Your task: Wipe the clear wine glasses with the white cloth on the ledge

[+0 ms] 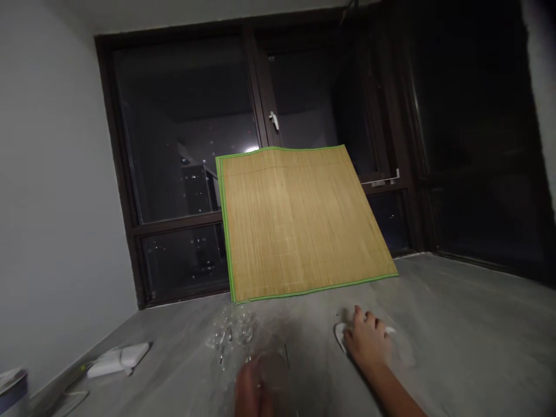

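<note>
My right hand (368,341) lies palm down on the grey floor, its fingers curled over a small white cloth (341,335) that shows at both sides of the hand. My left hand (249,394) is at the bottom edge, blurred, wrapped round a clear glass (273,370). Several clear wine glasses (232,331) stand just beyond it. A folded bamboo mat (299,223) with a green border leans against the dark window behind them.
A white flat device with a cable (119,359) lies on the floor at the left. A grey-white round container (13,394) is in the bottom left corner. A dark-framed window (260,116) spans the back; a white wall is on the left.
</note>
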Demonstrator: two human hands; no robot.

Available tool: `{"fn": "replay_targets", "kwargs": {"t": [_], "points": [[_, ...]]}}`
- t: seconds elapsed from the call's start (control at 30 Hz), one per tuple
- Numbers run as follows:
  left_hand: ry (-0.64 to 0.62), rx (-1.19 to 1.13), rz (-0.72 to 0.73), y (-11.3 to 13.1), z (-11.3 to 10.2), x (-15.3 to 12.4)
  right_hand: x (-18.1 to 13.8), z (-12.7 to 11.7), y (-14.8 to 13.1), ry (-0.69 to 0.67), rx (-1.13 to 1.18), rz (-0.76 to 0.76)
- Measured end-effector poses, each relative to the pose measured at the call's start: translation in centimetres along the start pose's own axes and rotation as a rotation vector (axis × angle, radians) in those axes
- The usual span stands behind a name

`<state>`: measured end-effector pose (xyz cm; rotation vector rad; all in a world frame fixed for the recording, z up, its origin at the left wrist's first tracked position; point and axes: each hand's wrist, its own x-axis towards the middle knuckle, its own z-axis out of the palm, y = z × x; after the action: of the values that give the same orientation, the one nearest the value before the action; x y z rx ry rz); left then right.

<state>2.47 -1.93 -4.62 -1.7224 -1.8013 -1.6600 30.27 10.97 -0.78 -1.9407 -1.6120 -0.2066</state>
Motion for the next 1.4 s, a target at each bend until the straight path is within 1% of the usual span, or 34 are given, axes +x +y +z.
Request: {"fn": "replay_targets", "kwargs": {"t": [0.1,0.13,0.17,0.23,0.3,0.37,0.47,0.5,0.57,0.63,0.67,0.73,0.8,0.83,0.93,1.03,1.1,1.13,1.2,1.27,1.33,1.4], "points": [[-0.148,-0.027,0.274,4.1,3.4,1.0,-0.1,-0.1,0.0,-0.121,0.06,0.025],[-0.203,-0.025,0.334,5.2,4.3,1.5,-0.1,0.1,0.1,-0.153,0.095,0.022],[-0.249,-0.02,0.376,6.1,5.0,2.0,0.0,0.3,0.1,-0.179,0.136,0.008],[-0.277,-0.001,0.382,7.0,5.8,2.9,0.1,0.8,0.2,-0.212,0.241,-0.041],[-0.258,0.015,0.345,6.9,5.9,3.8,0.0,1.2,-0.1,-0.227,0.364,-0.091],[-0.233,0.021,0.314,6.0,5.8,4.6,-0.2,1.5,-0.8,-0.22,0.488,-0.114],[-0.21,0.028,0.204,4.5,5.8,5.4,-0.9,1.6,-2.7,-0.2,0.745,-0.062],[-0.228,0.038,0.144,4.3,5.8,5.5,-1.2,1.5,-3.5,-0.196,0.868,-0.039],[-0.309,0.069,0.013,4.6,5.9,5.6,-2.0,1.0,-5.1,-0.212,1.159,-0.006],[-0.412,0.088,-0.091,5.5,5.7,5.5,-3.0,0.2,-6.5,-0.279,1.424,0.03],[-0.449,0.094,-0.13,6.0,5.6,5.5,-3.5,-0.3,-7.1,-0.32,1.506,0.049],[-0.484,0.107,-0.175,6.9,5.2,5.6,-4.3,-1.2,-7.8,-0.41,1.588,0.067],[-0.485,0.153,-0.2,7.3,4.8,5.9,-5.0,-1.8,-8.3,-0.44,1.601,0.057],[-0.483,0.188,-0.218,7.2,4.7,6.1,-5.2,-2.0,-8.4,-0.422,1.59,0.031],[-0.481,0.279,-0.22,6.6,4.4,6.4,-5.7,-2.0,-8.4,-0.275,1.484,-0.138],[-0.527,0.347,-0.113,6.6,4.3,6.4,-5.7,-1.7,-8.0,-0.145,1.298,-0.333],[-0.548,0.416,-0.021,7.1,4.2,6.2,-5.2,-1.5,-7.4,-0.064,1.176,-0.412],[-0.552,0.45,0.03,7.4,4.2,6.1,-4.8,-1.4,-7.0,-0.018,1.122,-0.428],[-0.551,0.488,0.13,8.0,4.0,5.9,-4.0,-1.3,-6.2,0.072,1.037,-0.413],[-0.551,0.481,0.207,8.4,3.9,5.8,-3.1,-1.1,-5.6,0.12,0.987,-0.349],[-0.525,0.467,0.234,8.3,3.9,5.8,-2.6,-1.0,-5.3,0.108,0.966,-0.282],[-0.49,0.473,0.229,7.9,4.0,5.9,-2.5,-1.0,-5.3,0.046,0.992,-0.259]]}}
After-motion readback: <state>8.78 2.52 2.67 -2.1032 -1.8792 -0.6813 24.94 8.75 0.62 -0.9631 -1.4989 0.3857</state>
